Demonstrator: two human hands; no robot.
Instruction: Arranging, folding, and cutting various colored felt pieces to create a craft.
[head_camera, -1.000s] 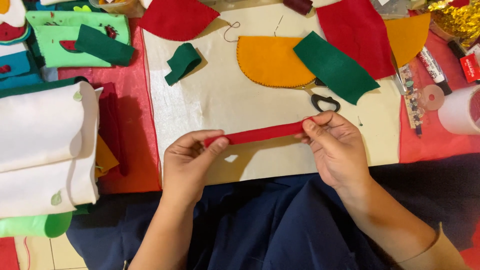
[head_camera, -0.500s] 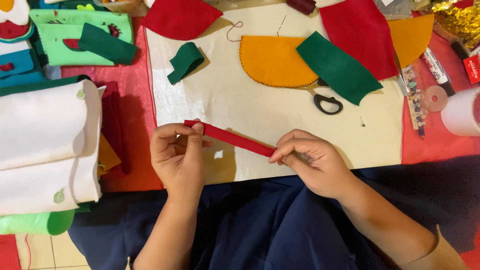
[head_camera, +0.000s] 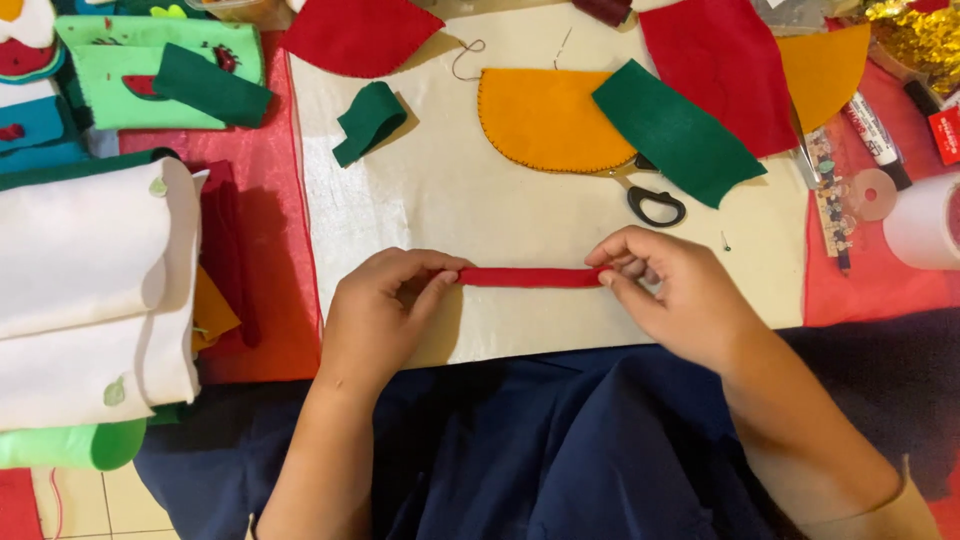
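Observation:
A narrow red felt strip is stretched level between my two hands, just above a cream work sheet. My left hand pinches the strip's left end between thumb and fingers. My right hand pinches its right end. Beyond the strip lie an orange felt half-round with stitched edge, a dark green felt rectangle overlapping it, and black-handled scissors partly under the green piece.
A small folded green felt scrap and red felt pieces lie at the back. Rolled white felt sits at left. Markers, a ruler and a white roll are at right. Dark blue cloth covers my lap.
The strip was tilted down to the right half a second ago; now it is level. My right hand has risen and both hands have shifted right.

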